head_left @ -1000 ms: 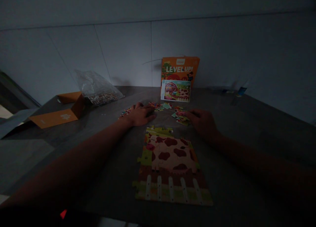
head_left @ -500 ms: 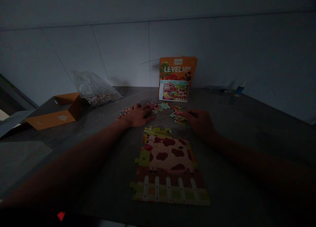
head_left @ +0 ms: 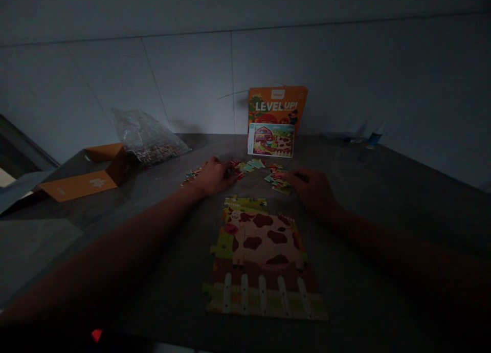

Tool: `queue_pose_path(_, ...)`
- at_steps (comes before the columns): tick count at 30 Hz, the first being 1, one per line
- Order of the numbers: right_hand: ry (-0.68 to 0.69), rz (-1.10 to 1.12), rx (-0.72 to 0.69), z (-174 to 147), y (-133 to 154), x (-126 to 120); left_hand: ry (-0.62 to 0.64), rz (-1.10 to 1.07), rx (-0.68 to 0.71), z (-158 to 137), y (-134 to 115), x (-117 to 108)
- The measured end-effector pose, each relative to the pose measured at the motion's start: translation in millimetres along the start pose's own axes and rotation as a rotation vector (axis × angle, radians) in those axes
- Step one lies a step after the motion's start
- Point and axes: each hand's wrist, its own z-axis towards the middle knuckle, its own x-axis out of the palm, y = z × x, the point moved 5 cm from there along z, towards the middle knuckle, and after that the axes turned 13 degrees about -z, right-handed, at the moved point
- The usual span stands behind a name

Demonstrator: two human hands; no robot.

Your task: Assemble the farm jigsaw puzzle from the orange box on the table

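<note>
A partly joined jigsaw puzzle (head_left: 264, 256) of a spotted cow behind a white fence lies flat before me. Beyond it, my left hand (head_left: 217, 177) rests palm down with fingers and thumb drawn together on a red puzzle piece (head_left: 239, 175) at the edge of the loose ones. My right hand (head_left: 313, 189) pinches a pinkish puzzle piece (head_left: 281, 175) at the right-hand pile. Green loose pieces (head_left: 256, 163) lie between the hands, and more pieces (head_left: 191, 177) show left of my left hand. Dim light blurs the fingertips.
An orange "LEVEL UP!" box (head_left: 278, 105) leans on the wall, with a farm picture card (head_left: 271, 140) before it. To the left are an open orange box (head_left: 82, 184) and a clear plastic bag (head_left: 149, 138) of small pieces. A small bottle (head_left: 375, 137) stands back right.
My left hand's fingers and thumb have drawn in from a spread pose, baring more of the red pieces beside it. My right hand stays almost where it was.
</note>
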Motion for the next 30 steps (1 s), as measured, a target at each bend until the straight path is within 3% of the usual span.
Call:
queue_pose_path(7,-0.041,-0.022,-0.020,1,0,-3,-0.005,-0.031,0.195,-2,-3,0)
queue_pose_path(13,-0.172,-0.290,-0.082,17,-13,-17,0.097,-0.120,0.306,-6,-7,9)
queue_pose_path(19,0.029,-0.395,-0.226,21,-20,8,0.082,-0.003,0.272,-6,-6,6)
queue_pose_path(23,0.058,-0.361,-0.203,19,-22,12,0.036,-0.021,0.233,-4,-1,-1)
queue_pose_path(30,0.057,-0.362,-0.143,18,-22,8,-0.050,0.167,0.012,1,16,-5)
